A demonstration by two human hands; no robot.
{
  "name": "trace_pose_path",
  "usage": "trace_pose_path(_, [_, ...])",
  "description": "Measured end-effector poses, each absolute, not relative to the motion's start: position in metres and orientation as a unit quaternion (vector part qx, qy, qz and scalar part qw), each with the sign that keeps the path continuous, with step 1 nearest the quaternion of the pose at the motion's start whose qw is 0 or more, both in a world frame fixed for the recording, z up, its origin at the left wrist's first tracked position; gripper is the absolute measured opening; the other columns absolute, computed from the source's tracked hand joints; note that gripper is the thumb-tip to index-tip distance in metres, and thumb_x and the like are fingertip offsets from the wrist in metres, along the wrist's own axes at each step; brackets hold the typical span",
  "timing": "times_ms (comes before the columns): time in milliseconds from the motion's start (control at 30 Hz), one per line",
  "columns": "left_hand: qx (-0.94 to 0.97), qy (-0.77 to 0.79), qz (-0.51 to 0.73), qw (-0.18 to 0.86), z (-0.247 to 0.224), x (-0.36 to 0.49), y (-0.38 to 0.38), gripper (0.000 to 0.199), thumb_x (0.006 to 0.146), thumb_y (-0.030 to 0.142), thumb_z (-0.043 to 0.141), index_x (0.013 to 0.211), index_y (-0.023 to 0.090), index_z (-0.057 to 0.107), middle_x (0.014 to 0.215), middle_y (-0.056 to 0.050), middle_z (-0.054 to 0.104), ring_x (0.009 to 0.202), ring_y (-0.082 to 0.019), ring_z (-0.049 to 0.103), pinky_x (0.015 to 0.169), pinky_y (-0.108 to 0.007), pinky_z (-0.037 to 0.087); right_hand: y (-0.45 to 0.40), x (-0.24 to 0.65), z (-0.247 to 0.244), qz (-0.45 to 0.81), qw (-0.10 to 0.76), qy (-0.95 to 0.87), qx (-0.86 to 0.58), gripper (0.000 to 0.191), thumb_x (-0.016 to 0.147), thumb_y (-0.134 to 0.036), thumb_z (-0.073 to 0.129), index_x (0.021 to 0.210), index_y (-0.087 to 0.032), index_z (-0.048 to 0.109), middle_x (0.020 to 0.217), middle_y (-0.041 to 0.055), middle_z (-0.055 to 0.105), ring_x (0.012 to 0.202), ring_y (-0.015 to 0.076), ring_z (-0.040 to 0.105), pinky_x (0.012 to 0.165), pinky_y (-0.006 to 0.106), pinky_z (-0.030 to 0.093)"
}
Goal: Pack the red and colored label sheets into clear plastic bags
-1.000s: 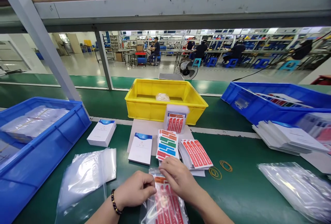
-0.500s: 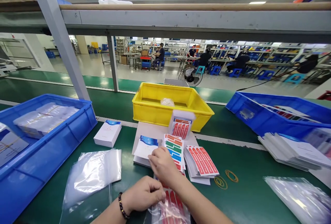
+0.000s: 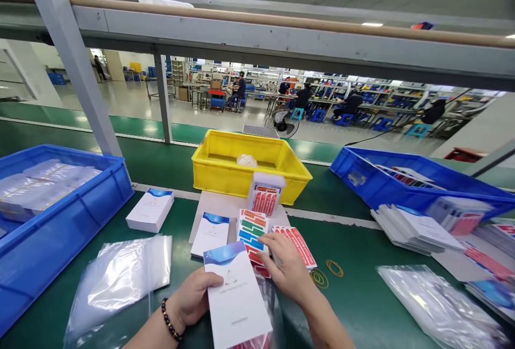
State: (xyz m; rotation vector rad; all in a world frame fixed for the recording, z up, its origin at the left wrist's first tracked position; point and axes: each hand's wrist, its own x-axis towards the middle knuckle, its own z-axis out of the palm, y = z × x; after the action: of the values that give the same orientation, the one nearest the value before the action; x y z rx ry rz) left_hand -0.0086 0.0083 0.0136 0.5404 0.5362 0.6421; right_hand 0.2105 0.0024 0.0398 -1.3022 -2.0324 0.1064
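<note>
My left hand [image 3: 193, 296], with a beaded bracelet on the wrist, grips a white booklet [image 3: 236, 306] with a blue top band, thumb on its front. Partly hidden under the booklet lies a clear plastic bag [image 3: 270, 298] with red print showing in it. My right hand [image 3: 287, 264] reaches over a stack of multicoloured sticker sheets [image 3: 252, 231], fingers apart at its right edge; I cannot tell whether they press on it. Beside that hand is a pile of red sticker sheets [image 3: 300, 247]. Another stack of booklets [image 3: 211, 233] sits behind the held one.
A yellow bin [image 3: 251, 177] stands at the back, with blue bins at left [image 3: 72, 220] and right [image 3: 402, 182]. Clear bags [image 3: 124, 274] lie left, more bags [image 3: 434, 300] right. Rubber bands [image 3: 328, 274] lie right of the red sheets. A shelf beam [image 3: 281, 37] crosses above.
My left hand has taken hold of a booklet, now over the plastic bag. My right hand has moved from beside the booklet stack rightward to the sticker sheets. The view has turned slightly right.
</note>
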Motion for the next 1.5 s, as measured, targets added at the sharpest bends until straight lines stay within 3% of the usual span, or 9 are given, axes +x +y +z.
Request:
trace_pose_path(100, [0.286, 0.211, 0.28, 0.892, 0.017, -0.008, 0.008, 0.038, 0.065, 0.021, 0.07, 0.1, 0.007, 0.065, 0.094, -0.016, 0.067, 0.085, -0.025, 0.064, 0.081, -0.036, 0.046, 0.011, 0.211, 0.023, 0.001, 0.256, -0.79, -0.557, 0.037, 0.071, -0.021, 0.061, 0.107, -0.014, 0.056, 0.1, 0.0118, 0.056, 0.097, 0.0277, 0.048, 0.087, 0.047, 0.036])
trace_pose_path(200, [0.289, 0.19, 0.258, 0.902, 0.014, -0.006, 0.008, 0.043, 0.066, 0.023, 0.071, 0.105, 0.006, 0.062, 0.096, -0.018, 0.066, 0.087, -0.028, 0.063, 0.083, -0.039, 0.045, 0.014, 0.213, 0.016, 0.001, 0.233, -0.789, -0.568, 0.027, 0.071, -0.016, 0.058, 0.098, -0.015, 0.06, 0.093, 0.0097, 0.057, 0.092, 0.0254, 0.049, 0.087, 0.046, 0.036])
trace_pose_path(300, [0.258, 0.231, 0.261, 0.901, 0.011, -0.005, 0.008, 0.038, 0.071, 0.025, 0.067, 0.102, 0.003, 0.063, 0.097, -0.02, 0.065, 0.09, -0.029, 0.063, 0.086, -0.042, 0.043, 0.016, 0.219, 0.018, -0.006, 0.307, -0.788, -0.534, 0.015, 0.083, -0.017, 0.046, 0.085, -0.017, 0.061, 0.083, 0.0066, 0.059, 0.083, 0.02, 0.052, 0.08, 0.039, 0.04])
trace_pose_path(467, [0.185, 0.28, 0.283, 0.899, 0.016, 0.001, 0.008, 0.039, 0.082, 0.029, 0.055, 0.104, -0.002, 0.06, 0.105, -0.022, 0.062, 0.099, -0.032, 0.059, 0.095, -0.046, 0.037, -0.004, 0.21, 0.048, -0.06, 0.434, -0.789, -0.43, 0.023, 0.084, -0.008, 0.044, 0.102, -0.015, 0.056, 0.088, 0.0077, 0.059, 0.084, 0.0182, 0.052, 0.076, 0.036, 0.04])
trace_pose_path(667, [0.123, 0.206, 0.267, 0.933, 0.017, 0.007, 0.009, 0.047, 0.083, 0.04, 0.051, 0.109, 0.001, 0.055, 0.102, -0.019, 0.064, 0.098, -0.03, 0.059, 0.093, -0.044, 0.038, -0.032, 0.198, 0.075, 0.097, 0.355, -0.869, -0.331, 0.021, 0.088, -0.024, 0.041, 0.091, -0.017, 0.06, 0.079, 0.0056, 0.059, 0.078, 0.0168, 0.052, 0.074, 0.033, 0.04])
trace_pose_path(767, [0.141, 0.294, 0.262, 0.908, 0.016, 0.006, 0.008, 0.032, 0.082, 0.023, 0.055, 0.106, 0.001, 0.054, 0.092, -0.019, 0.066, 0.086, -0.028, 0.064, 0.086, -0.042, 0.043, -0.019, 0.226, 0.059, 0.054, 0.368, -0.8, -0.471, 0.025, 0.09, -0.021, 0.036, 0.083, -0.017, 0.059, 0.079, 0.0053, 0.061, 0.076, 0.0155, 0.054, 0.069, 0.029, 0.039])
trace_pose_path(900, [0.16, 0.349, 0.259, 0.886, 0.02, 0.006, 0.007, 0.031, 0.081, 0.018, 0.057, 0.106, 0.001, 0.051, 0.092, -0.02, 0.066, 0.078, -0.028, 0.066, 0.077, -0.042, 0.048, -0.001, 0.266, 0.034, -0.021, 0.236, -0.684, -0.69, 0.022, 0.085, -0.029, 0.044, 0.075, -0.017, 0.059, 0.078, 0.0063, 0.06, 0.075, 0.0198, 0.054, 0.067, 0.032, 0.035])
trace_pose_path(1133, [0.151, 0.363, 0.263, 0.881, 0.017, 0.008, 0.008, 0.029, 0.084, 0.02, 0.053, 0.106, 0.001, 0.05, 0.087, -0.02, 0.067, 0.076, -0.028, 0.066, 0.075, -0.042, 0.049, -0.01, 0.275, 0.037, 0.035, 0.117, -0.698, -0.706, 0.025, 0.067, -0.017, 0.055, 0.092, -0.02, 0.054, 0.098, 0.0064, 0.055, 0.09, 0.0225, 0.049, 0.079, 0.036, 0.033])
trace_pose_path(1500, [0.15, 0.339, 0.265, 0.89, 0.016, 0.007, 0.009, 0.041, 0.084, 0.026, 0.054, 0.115, 0.0, 0.048, 0.092, -0.019, 0.066, 0.085, -0.03, 0.064, 0.082, -0.043, 0.046, -0.007, 0.31, 0.022, 0.013, 0.246, -0.733, -0.635, 0.033, 0.08, -0.012, 0.036, 0.095, -0.021, 0.065, 0.1, 0.0056, 0.063, 0.092, 0.0197, 0.058, 0.079, 0.034, 0.045])
